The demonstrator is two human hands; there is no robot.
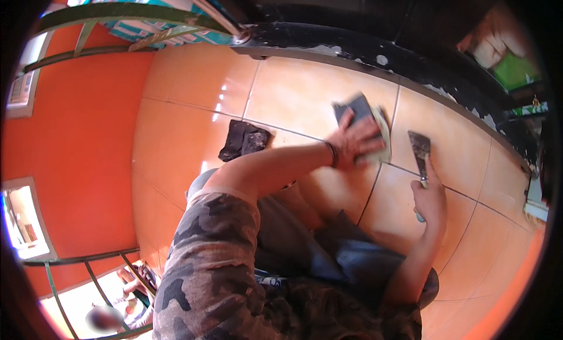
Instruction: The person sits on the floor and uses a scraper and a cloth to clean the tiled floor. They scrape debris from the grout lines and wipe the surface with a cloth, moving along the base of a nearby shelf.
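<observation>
My left hand reaches across the tiled floor. It lies flat with fingers spread over a dark grey flat piece; whether that is sandpaper or cloth I cannot tell. A pale greenish cloth or pad shows along its right side. In my right hand is a putty knife, its handle in my closed fingers and its stained blade pointing away from me over the tiles. To the left of my left forearm, a folded black cloth with pale smudges lies on the floor.
A long black edge with chipped, peeling paint runs across the far side. Green metal bars and teal-and-white packages stand at the upper left, beside an orange wall. Another person appears beyond bars at lower left.
</observation>
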